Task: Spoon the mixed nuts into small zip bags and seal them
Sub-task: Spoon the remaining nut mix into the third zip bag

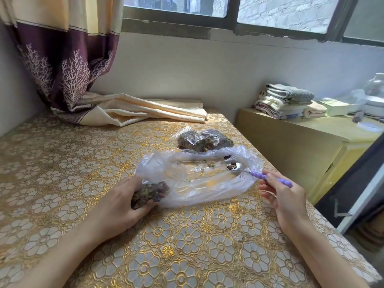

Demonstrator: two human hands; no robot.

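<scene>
The right hand [284, 196] pinches the purple spoon [268, 177], its bowl loaded with nuts [231, 165] inside the big clear bag [207, 183] near the bench's right edge; keep it level while carrying it to the small bag [149, 193] gripped by the left hand [122, 204]. The small bag's mouth is hidden, and the filled bags [204, 140] behind show no visible seals.

a curtain [62, 65] drapes onto the floral tablecloth [62, 163]; folded towels [288, 100] top a cabinet [291, 138].

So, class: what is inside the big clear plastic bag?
Inside the big clear plastic bag lie the spoon bowl, loaded with nuts, and a few loose nuts. The crumpled plastic blurs anything further; the tablecloth shows through.
</scene>
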